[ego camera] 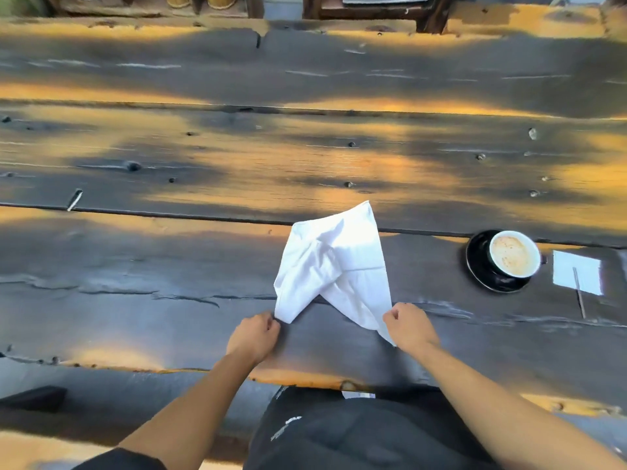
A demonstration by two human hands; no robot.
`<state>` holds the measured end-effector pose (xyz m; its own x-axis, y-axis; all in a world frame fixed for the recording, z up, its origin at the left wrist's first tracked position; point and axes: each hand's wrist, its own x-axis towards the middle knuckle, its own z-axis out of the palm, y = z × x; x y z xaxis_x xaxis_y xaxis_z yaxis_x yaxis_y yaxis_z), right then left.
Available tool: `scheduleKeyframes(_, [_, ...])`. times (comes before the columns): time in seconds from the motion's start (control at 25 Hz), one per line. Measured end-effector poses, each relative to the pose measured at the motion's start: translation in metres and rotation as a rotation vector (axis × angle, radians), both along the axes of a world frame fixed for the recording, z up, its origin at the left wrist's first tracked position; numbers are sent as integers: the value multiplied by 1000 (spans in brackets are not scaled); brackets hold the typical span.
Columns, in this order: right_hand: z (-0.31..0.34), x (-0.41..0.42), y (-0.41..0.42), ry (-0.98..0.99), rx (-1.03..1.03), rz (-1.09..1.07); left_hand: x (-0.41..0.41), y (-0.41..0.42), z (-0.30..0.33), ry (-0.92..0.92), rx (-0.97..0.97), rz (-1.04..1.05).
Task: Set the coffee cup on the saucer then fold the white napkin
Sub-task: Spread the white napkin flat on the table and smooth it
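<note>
- The coffee cup (514,254) was white inside and dark outside, upright and filled with pale, foamy coffee. It sat on the saucer, off-centre toward the saucer's right edge.
- The saucer (479,262) was black and glossy, lying flat at the right of the scene, well apart from the napkin.
- The white napkin (334,262) was near the middle, rumpled and partly lifted, with 1 pointed corner toward the far side and 2 lower corners spread toward the near side, leaving a V-shaped gap between them. Creases and loose folds ran down its left half.
</note>
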<state>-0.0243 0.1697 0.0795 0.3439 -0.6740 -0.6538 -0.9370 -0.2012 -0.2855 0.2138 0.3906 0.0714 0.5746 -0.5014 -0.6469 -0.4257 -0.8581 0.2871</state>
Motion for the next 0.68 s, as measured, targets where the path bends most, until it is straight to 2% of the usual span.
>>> scheduleKeyframes(0.12, [-3, 10, 6, -68, 48, 11, 19, -12, 4, -19, -75, 92])
scheduleKeyframes(0.24, [-6, 21, 10, -46, 90, 66, 25, -30, 12, -2, -245, 206])
scheduleKeyframes(0.36, [-8, 26, 9, -33, 123, 104, 22, -46, 19, 21, -328, 182])
scheduleKeyframes(0.52, [-1, 24, 2, -178, 142, -78, 26, -61, 13, 97, -258, 155])
scheduleKeyframes(0.68, [23, 23, -36, -397, -44, -175, 50, -81, 24, 60, -331, 232])
